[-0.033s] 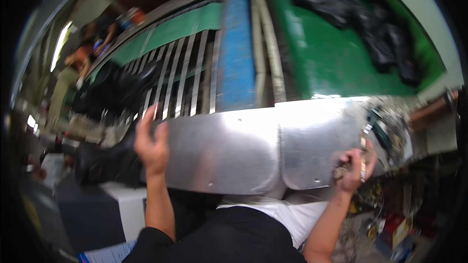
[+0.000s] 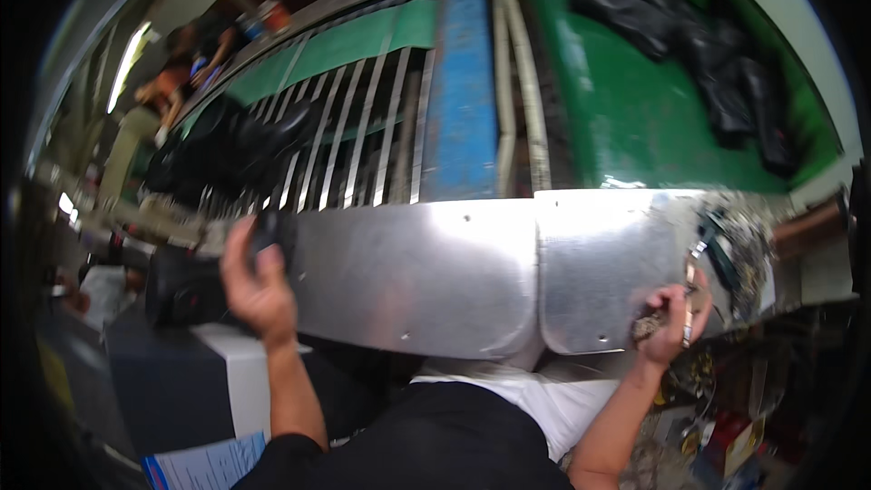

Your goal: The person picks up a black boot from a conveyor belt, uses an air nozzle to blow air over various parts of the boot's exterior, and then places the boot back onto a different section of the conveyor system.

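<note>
My left hand (image 2: 260, 295) is raised at the left end of the metal work surface (image 2: 417, 281), thumb and fingers apart. Black boot-like shapes lie right behind it, and I cannot tell whether it touches them. One black boot (image 2: 186, 289) lies on its side just left of this hand. Over the right part of the metal, my right hand (image 2: 667, 331) is closed round a slim metallic tool (image 2: 689, 304). A brownish speckled clump (image 2: 648, 325) shows at the same hand; its kind is unclear. Beyond lies a green-handled hand tool (image 2: 719, 259).
More black boots (image 2: 227, 150) lie on the slatted rack (image 2: 363, 136); others (image 2: 717, 73) rest in the green tray (image 2: 599, 118). A blue beam (image 2: 461, 91) runs between. Fine scraps (image 2: 748, 268) litter the right end. Another person (image 2: 168, 86) is at the far left.
My left hand has moved left, toward the black boot. The whole view has shifted slightly, so the rack and tray sit farther right. My right hand keeps its grip.
</note>
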Demonstrator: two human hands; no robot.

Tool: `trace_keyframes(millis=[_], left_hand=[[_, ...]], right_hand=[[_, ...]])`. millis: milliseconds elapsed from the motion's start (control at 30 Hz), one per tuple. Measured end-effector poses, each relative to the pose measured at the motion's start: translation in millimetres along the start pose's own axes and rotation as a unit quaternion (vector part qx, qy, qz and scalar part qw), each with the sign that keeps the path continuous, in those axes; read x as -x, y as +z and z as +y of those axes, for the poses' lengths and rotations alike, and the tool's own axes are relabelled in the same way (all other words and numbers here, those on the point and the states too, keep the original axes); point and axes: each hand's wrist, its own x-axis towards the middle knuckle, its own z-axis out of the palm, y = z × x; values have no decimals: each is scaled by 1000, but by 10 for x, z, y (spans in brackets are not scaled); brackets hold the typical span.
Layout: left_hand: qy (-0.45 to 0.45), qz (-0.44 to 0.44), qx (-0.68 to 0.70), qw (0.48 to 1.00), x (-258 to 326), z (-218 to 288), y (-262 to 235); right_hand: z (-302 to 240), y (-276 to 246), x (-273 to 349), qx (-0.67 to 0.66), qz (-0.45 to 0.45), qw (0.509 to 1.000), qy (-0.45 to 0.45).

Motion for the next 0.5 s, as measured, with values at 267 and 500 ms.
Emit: trace_keyframes(millis=[267, 500], left_hand=[[36, 134, -455, 879, -308, -425, -1432], [-144, 17, -418, 897, -602, -712, -1564]], right_hand=[[69, -46, -21, 48, -49, 997, -27], [96, -76, 98, 61, -51, 996, -36]])
